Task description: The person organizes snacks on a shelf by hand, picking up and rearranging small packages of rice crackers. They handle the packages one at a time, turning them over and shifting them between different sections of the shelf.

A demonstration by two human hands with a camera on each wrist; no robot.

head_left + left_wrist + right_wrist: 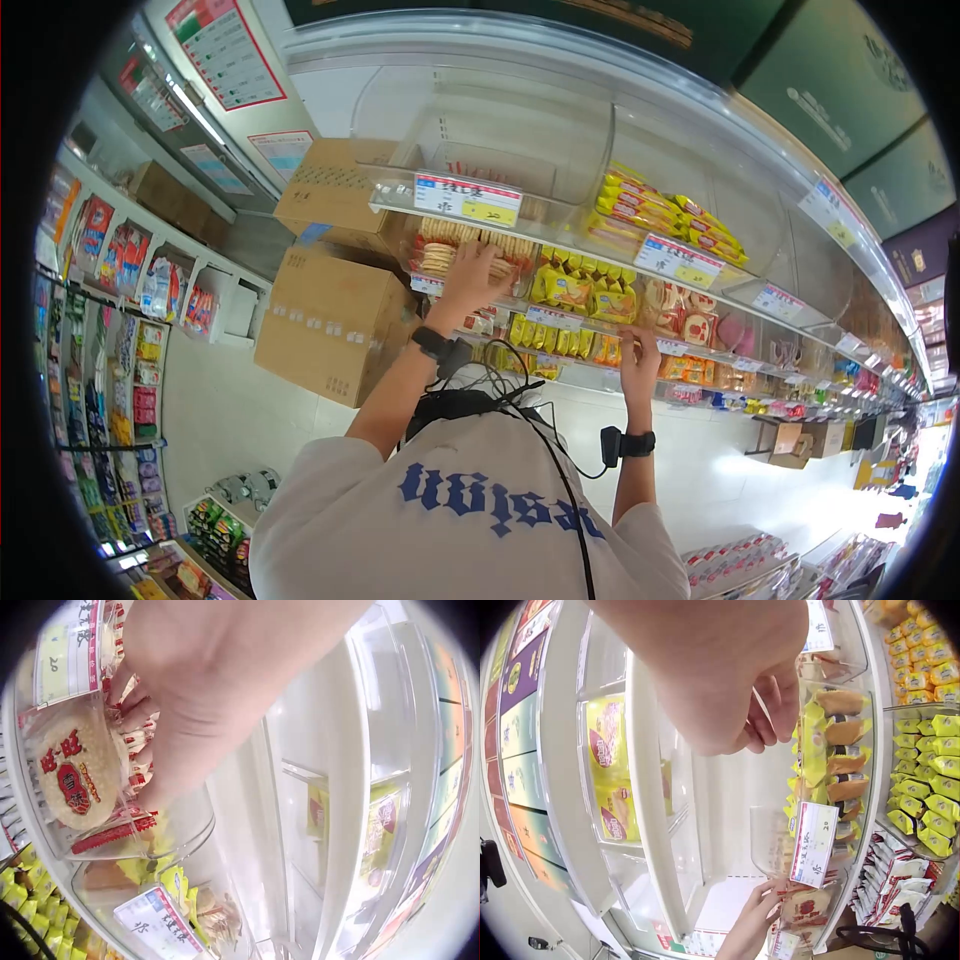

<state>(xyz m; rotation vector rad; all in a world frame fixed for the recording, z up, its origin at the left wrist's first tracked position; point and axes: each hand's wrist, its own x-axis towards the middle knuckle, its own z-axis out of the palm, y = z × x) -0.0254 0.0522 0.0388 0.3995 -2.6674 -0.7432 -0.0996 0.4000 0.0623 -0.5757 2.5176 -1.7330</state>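
Crackers sorted or picked, by the look of it: your left hand has fingers spread on the wrapped crackers in the left bin; can't tell if any is pinched. Right hand loosely curled, nothing held, near the yellow packets. Lifting one would call for clearing the clear front panel. Wrapper reads 旺旺, 雪饼; price label shows 20; shirt, partly, "esign".
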